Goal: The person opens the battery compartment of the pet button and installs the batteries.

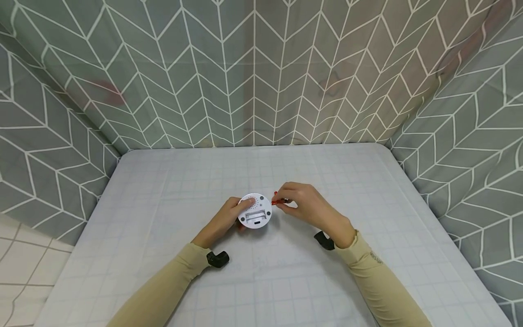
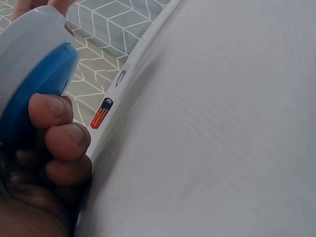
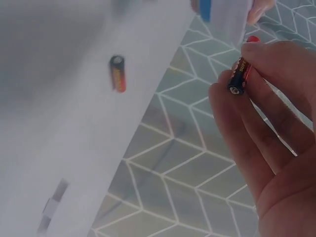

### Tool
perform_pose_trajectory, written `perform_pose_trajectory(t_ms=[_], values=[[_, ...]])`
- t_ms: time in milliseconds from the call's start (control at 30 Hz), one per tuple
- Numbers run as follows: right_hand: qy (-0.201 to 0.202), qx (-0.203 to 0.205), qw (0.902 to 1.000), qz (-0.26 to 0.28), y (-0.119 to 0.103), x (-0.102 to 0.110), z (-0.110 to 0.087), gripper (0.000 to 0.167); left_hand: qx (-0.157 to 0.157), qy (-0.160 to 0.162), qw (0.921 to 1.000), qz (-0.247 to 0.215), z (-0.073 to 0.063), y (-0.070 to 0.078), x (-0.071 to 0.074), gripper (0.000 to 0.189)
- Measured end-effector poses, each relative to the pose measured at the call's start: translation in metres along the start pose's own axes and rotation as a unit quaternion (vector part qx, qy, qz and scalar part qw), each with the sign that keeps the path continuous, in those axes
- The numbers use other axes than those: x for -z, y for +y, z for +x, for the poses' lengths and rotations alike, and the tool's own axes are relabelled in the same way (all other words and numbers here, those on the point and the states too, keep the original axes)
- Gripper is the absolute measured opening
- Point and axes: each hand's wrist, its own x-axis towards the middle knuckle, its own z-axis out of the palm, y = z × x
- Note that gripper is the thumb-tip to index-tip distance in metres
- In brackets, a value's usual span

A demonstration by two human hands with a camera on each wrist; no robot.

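Observation:
In the head view, my left hand (image 1: 226, 218) grips a round white device (image 1: 261, 212), thumb over its small holes and fingers behind. The face with the uncovered battery bay (image 1: 255, 216) is turned up. Seen from the left wrist, the device has a blue part (image 2: 47, 74) behind its white body. My right hand (image 3: 276, 98) pinches a black-and-red battery (image 3: 240, 74) between thumb and fingertips, close to the device's right edge. Another black-and-red battery (image 3: 118, 74) lies on the table, partly hidden behind the right hand in the head view.
A white cloth with a faint grid covers the table (image 1: 196, 172). A small flat grey-and-white piece (image 3: 52, 206) lies on it beyond the loose battery. Patterned curtains (image 1: 253, 81) stand along the back and sides. Black wrist mounts (image 1: 218, 259) sit at both cuffs.

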Motion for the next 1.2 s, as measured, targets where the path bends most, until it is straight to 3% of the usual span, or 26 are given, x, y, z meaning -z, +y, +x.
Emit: perform_pose_trajectory(t_ms=[400,767,1200], values=[[0.005,0.037,0.9992,0.017,-0.011,-0.005,0.001,0.021,-0.003,-0.007,1.0000,-0.005,0.000,-0.003,0.001,0.047],[-0.009,0.036,0.9993,-0.001,-0.020,-0.008,0.004,0.018,-0.008,-0.012,0.9999,-0.009,0.000,-0.001,0.002,0.049],[0.017,0.050,0.9986,0.003,-0.024,-0.024,0.006,0.018,-0.010,-0.007,0.9999,-0.005,0.000,-0.001,0.001,0.048]])
